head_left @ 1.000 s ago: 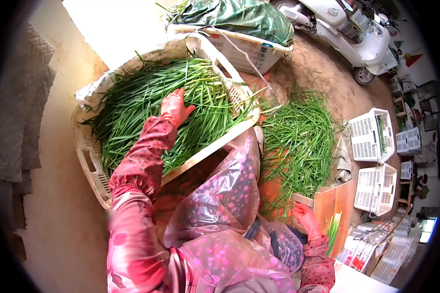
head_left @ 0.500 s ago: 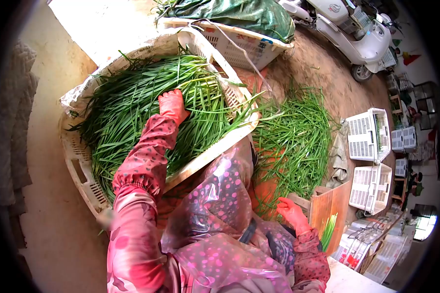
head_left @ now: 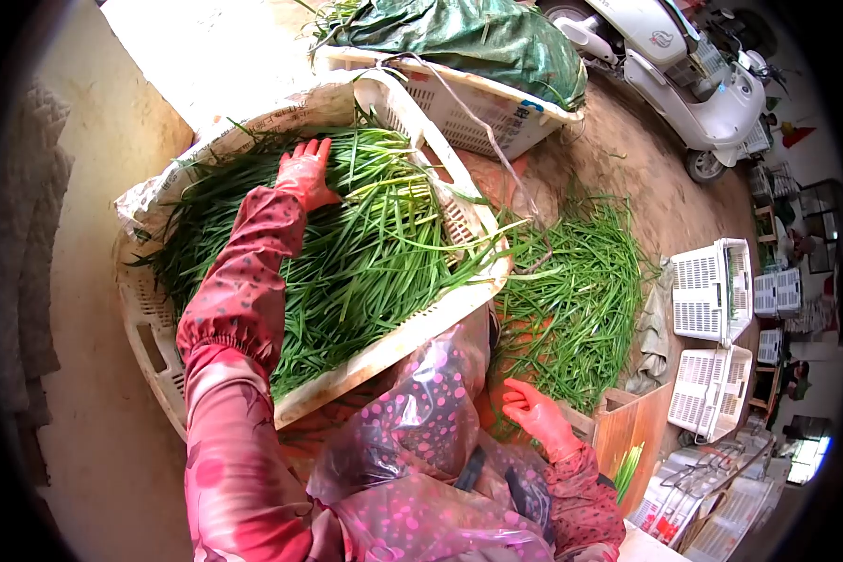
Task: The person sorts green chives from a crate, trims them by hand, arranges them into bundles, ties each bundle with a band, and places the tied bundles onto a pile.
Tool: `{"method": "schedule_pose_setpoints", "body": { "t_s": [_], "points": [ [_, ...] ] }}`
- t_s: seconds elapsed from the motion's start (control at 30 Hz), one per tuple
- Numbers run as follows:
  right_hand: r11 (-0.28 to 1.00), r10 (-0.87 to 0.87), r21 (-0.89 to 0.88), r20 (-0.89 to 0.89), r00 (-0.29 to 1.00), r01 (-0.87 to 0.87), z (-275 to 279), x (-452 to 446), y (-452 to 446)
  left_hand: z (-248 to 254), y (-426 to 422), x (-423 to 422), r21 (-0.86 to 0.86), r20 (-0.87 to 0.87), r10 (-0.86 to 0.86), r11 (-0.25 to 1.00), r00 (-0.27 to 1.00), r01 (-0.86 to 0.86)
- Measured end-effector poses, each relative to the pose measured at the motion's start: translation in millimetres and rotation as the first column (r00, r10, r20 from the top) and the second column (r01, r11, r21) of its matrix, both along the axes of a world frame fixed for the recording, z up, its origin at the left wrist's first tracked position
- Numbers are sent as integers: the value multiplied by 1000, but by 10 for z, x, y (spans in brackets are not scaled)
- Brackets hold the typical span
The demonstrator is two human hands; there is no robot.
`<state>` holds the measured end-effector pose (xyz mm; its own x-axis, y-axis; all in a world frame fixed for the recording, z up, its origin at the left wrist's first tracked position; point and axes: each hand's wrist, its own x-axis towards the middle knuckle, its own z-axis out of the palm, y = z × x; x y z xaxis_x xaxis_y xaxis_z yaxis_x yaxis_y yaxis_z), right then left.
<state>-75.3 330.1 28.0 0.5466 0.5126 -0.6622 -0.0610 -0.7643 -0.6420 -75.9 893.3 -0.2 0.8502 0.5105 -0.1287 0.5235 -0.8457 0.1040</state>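
Observation:
My left hand (head_left: 306,175), in a red rubber glove, rests on top of the Chinese chives (head_left: 365,253) with its fingers stretched and spread. These long green leaves fill a white plastic crate (head_left: 398,348), its far side lined with a whitish sack (head_left: 187,169). Apart from the crate, my right hand (head_left: 539,418), gloved in red as well, hovers by my knee next to a wooden board; its fingers are loosely bent and apart, and nothing shows in them. Beyond it a loose heap of chives (head_left: 576,300) is spread over the floor.
A second crate (head_left: 473,117) under a green cloth (head_left: 468,47) stands behind the first. A small wooden stand (head_left: 632,421) is at right, with a few chives (head_left: 628,468) beside it. White crates (head_left: 707,295) and a parked scooter (head_left: 712,103) are farther right.
My left hand has moved up and left over the chives, and its fingers have spread. The right hand has shifted slightly left. The whole view has tilted a little.

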Motion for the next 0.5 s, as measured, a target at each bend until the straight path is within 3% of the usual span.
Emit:
{"method": "schedule_pose_setpoints", "body": {
  "t_s": [0.2,0.27,0.3,0.37,0.5],
  "points": [
    [996,-93,-16,-64,994,92,-34,-12,-141,-86,212,209,-16,-68,-12,1000,998,11],
    [995,-98,-23,-64,993,96,-28,38,-46,61,218,298,-220,-278,8,973,960,-72],
    [995,-104,-9,-41,994,103,-26,84,44,-65,273,310,-167,-217,0,985,976,-37],
    [990,-74,116,-89,993,85,23,139,271,-122,283,307,-186,-175,-24,982,984,-9],
    [949,-67,308,-8,998,66,208,301,983,-125,162,177,-236,-58,30,971,998,-43]
  ]
}}
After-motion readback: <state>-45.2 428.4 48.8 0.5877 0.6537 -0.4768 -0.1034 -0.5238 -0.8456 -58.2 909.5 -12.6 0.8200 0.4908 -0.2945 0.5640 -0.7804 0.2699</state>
